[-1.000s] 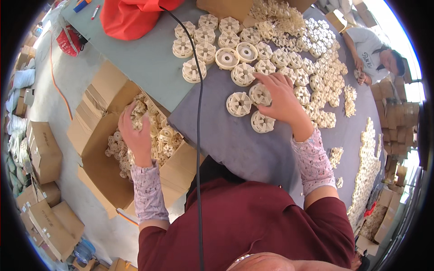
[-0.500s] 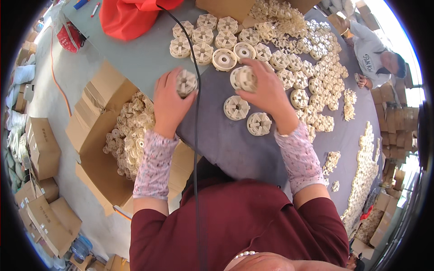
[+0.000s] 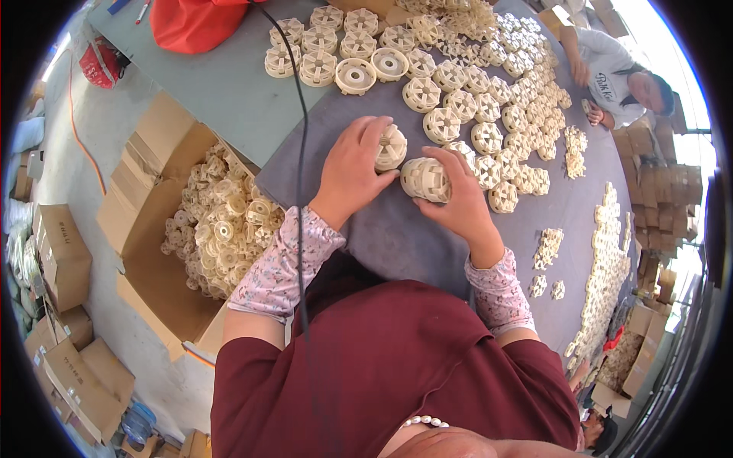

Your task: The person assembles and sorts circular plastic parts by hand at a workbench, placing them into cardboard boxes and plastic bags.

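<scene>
My left hand point(image 3: 355, 169) has its fingers curled around a cream, round, slotted plastic part point(image 3: 391, 147), held at its edge over the grey cloth. Beside it, a thicker cream slotted part point(image 3: 425, 180) sits in the grip of my right hand point(image 3: 460, 200), tilted with its side showing. I cannot tell whether this is one piece or two stacked. The two parts are close together but apart. Just beyond my hands lie slotted round parts point(image 3: 441, 124) of the same kind, along with two ring-shaped ones point(image 3: 356, 75) with a central hub.
An open cardboard box point(image 3: 145, 229) of loose cream parts point(image 3: 229, 229) stands at the left. A black cable point(image 3: 304, 191) hangs across the view. A red bag point(image 3: 191, 27) lies on the table's far left. Another person point(image 3: 611, 76) sits at the far right, near many small parts.
Both hands have come nearer and closer together, the left moving right. They now grip parts where two loose slotted discs lay. The whole view has shifted slightly.
</scene>
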{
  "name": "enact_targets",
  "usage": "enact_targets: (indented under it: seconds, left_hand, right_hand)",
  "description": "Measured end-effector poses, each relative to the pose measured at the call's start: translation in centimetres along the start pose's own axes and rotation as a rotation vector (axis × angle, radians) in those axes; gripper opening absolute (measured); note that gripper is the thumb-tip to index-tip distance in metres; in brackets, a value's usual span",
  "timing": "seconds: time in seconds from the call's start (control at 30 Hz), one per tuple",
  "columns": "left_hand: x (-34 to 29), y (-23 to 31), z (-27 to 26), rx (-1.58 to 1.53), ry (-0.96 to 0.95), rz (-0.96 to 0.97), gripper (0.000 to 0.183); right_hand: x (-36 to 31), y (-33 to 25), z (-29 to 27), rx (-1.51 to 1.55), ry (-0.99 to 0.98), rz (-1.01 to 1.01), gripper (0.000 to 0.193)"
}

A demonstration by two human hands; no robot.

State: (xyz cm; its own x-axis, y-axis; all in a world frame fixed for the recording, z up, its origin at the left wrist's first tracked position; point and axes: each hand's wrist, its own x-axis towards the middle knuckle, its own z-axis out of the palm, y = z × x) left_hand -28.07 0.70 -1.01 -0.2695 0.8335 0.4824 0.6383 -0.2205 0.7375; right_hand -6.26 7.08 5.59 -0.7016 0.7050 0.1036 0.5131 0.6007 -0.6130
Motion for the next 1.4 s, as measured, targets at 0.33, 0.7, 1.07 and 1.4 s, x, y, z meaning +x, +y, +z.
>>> enact_targets:
  seconds: [0.33, 0.7, 1.07, 1.4]
  left_hand:
    - [-13.7, -1.1, -13.5, -0.618, -0.362, -0.469, 0.084]
    - [-23.5, -27.5, -8.4, 0.204, 0.294, -1.135, 0.096]
    - [-26.4, -5.7, -14.4, -1.083, -0.035, -0.874, 0.097]
    - [-31.8, -7.8, -10.9, -1.262, 0.329, -1.072, 0.083]
  right_hand:
    - [-4.9, 2.0, 0.1, 0.711, 0.022, 0.061, 0.087]
    - [-0.8, -5.5, 6.0, 0.641, -0.440, -0.252, 0.074]
    - [1.6, -13.0, 21.2, 0.010, -0.522, -0.763, 0.062]
    - [1.0, -12.9, 29.4, -0.179, -0.886, -0.659, 0.093]
